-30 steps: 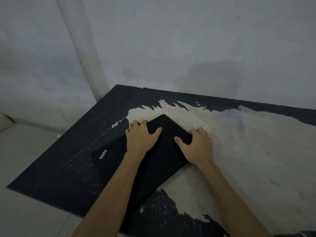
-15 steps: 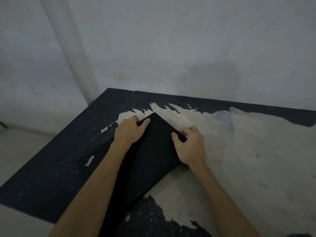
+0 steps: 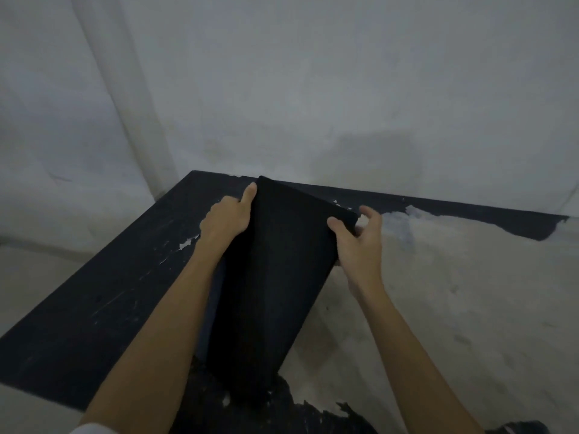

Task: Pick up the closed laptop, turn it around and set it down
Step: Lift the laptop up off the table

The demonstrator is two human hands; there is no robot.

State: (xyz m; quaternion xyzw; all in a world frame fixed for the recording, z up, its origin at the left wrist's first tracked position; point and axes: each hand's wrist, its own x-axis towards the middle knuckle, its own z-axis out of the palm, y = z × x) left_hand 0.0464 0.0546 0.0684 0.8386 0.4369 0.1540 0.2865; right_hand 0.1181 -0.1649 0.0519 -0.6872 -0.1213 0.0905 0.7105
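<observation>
The closed black laptop (image 3: 275,286) is tilted steeply, its far end raised above the worn table (image 3: 94,296) while its near end stays low by the table's front. My left hand (image 3: 227,219) grips the laptop's far left edge, thumb along the top corner. My right hand (image 3: 360,242) holds the far right corner, thumb on the lid and fingers curled behind it. Part of the laptop's left side is hidden by my left forearm.
The table's black coating is peeled over its right half, leaving bare pale wood (image 3: 454,292). A grey wall (image 3: 313,89) rises right behind the table, meeting another wall at the corner on the left. Pale floor (image 3: 28,277) lies beyond the left edge.
Both hands have lifted the laptop's far end off the table and tilted it up steeply. The grip shifted from flat on the lid to clasping the edges.
</observation>
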